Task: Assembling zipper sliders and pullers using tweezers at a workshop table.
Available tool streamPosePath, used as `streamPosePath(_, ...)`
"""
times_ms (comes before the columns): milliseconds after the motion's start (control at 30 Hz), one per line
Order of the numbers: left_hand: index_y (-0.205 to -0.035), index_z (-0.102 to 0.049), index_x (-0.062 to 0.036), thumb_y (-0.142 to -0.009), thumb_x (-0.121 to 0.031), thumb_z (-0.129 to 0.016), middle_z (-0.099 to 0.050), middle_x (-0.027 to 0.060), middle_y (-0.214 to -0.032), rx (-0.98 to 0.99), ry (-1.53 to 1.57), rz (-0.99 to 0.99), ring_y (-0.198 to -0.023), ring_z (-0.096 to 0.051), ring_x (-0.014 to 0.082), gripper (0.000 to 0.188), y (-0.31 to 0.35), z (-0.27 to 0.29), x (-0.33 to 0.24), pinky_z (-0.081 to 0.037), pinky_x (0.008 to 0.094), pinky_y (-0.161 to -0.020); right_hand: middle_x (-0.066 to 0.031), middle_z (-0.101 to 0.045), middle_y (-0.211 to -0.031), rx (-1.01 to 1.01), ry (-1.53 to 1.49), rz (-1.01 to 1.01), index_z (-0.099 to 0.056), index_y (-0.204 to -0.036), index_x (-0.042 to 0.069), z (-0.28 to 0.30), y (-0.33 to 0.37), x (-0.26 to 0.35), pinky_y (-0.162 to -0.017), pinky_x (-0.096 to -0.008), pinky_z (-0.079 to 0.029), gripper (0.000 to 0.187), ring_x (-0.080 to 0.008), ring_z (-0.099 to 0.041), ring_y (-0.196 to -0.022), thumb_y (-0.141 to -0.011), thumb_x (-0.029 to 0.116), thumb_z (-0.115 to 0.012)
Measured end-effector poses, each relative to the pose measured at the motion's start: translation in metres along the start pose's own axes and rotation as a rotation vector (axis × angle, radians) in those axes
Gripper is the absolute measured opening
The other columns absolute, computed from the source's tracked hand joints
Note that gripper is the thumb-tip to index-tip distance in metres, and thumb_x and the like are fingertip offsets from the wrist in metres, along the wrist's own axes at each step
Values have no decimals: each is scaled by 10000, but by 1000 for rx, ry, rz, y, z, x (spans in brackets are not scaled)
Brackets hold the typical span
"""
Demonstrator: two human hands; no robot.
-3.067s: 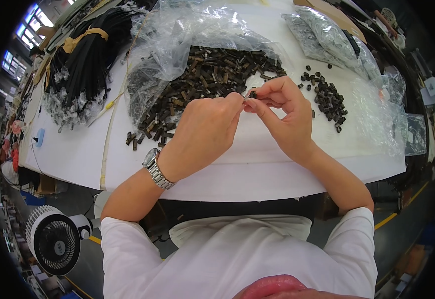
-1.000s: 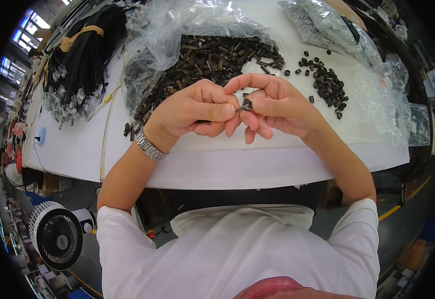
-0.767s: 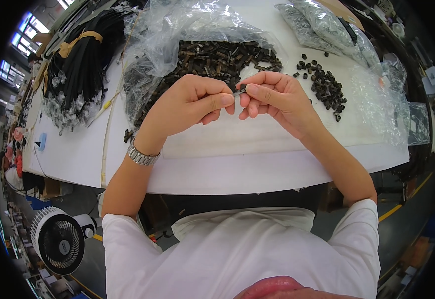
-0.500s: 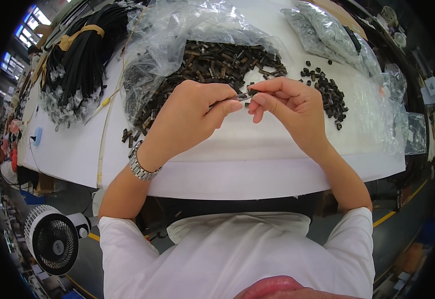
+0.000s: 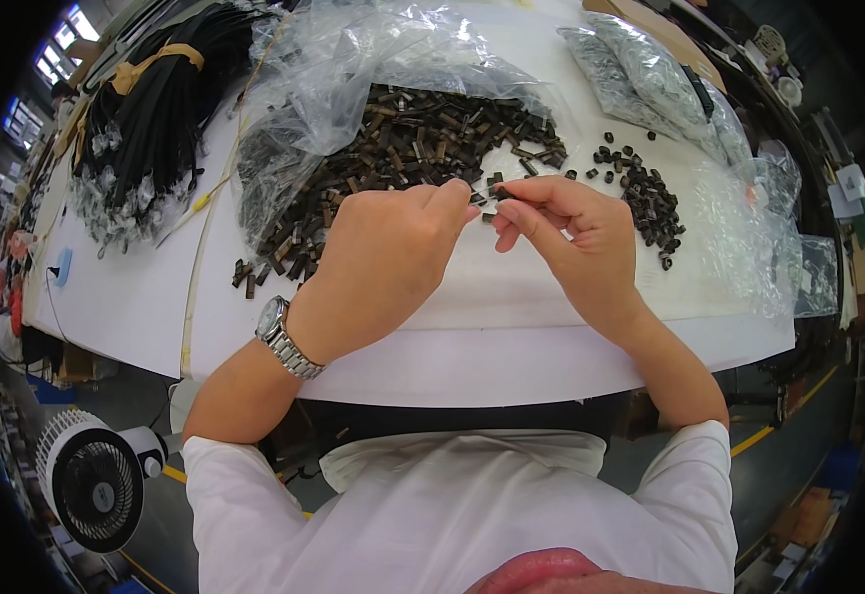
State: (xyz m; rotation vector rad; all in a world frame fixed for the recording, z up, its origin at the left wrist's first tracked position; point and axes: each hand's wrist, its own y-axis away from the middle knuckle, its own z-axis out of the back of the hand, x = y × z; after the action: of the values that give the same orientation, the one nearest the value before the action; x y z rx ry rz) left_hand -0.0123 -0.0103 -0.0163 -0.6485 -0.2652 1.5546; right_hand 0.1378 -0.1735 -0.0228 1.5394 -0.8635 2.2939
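Note:
My left hand [image 5: 385, 265], with a metal watch [image 5: 287, 339] on its wrist, is closed with the back of the hand turned up. It pinches a thin, shiny, light-coloured piece [image 5: 479, 197], too small to make out. My right hand [image 5: 591, 246] faces it, thumb and forefinger closed on a small dark block [image 5: 502, 193]. The two pieces meet or nearly meet; contact cannot be told. Just beyond my hands lies a heap of small dark brown and black oblong pieces [image 5: 432, 134]. Right of my right hand is a looser pile of small black pieces [image 5: 655, 203].
Crumpled clear plastic [image 5: 338, 74] lies around the heap. A banded bundle of black straps [image 5: 150, 119] sits at the far left beside a yellow-tipped cord [image 5: 198, 204]. Filled clear bags [image 5: 640, 69] lie at the far right. A fan [image 5: 101, 485] stands left below the white table [image 5: 511, 356].
My left hand has rolled over, bringing its back up and hiding the thumb more. My right hand keeps its pinch, almost unmoved. The whole view has shifted slightly.

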Motion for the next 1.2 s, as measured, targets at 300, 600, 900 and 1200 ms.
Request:
streamPosePath(300,-1163,-633,19,-970,-78,-726,-686,133,-828,-3,-32,-31,-701,-695,293,235,4,-5,-2,-526,392,-583,-107,-783,-873,-52,186,58,-745,-1090,-55,-2,1,1,-712,-254,-597,175,-150,-784,-789,-969,70,-766)
streamPosePath(600,-1180,-623,17,-980,-71,-710,-656,120,-808,19,-50,-43,-682,-674,288,235,5,0,-6,-518,387,-579,-113,-787,-883,-79,244,132,-748,-1066,-43,0,1,-2,-704,-268,-596,183,-163,-785,-782,-938,75,-803)
streamPosePath(900,-1233,-624,24,-966,-73,-720,-656,117,-796,44,-54,-47,-677,-680,285,299,7,2,-7,-519,392,-573,-115,-786,-884,-78,206,138,-750,-1066,-55,-2,1,-1,-699,-264,-599,175,-164,-785,-787,-945,63,-798)
streamPosePath(1200,-1246,-616,29,-965,-82,-702,-641,99,-799,45,-112,-74,-669,-669,259,314,6,2,-8,-512,376,-577,-102,-777,-893,-44,123,72,-737,-1060,-72,-4,2,3,-701,-267,-602,135,-145,-766,-783,-983,38,-746)
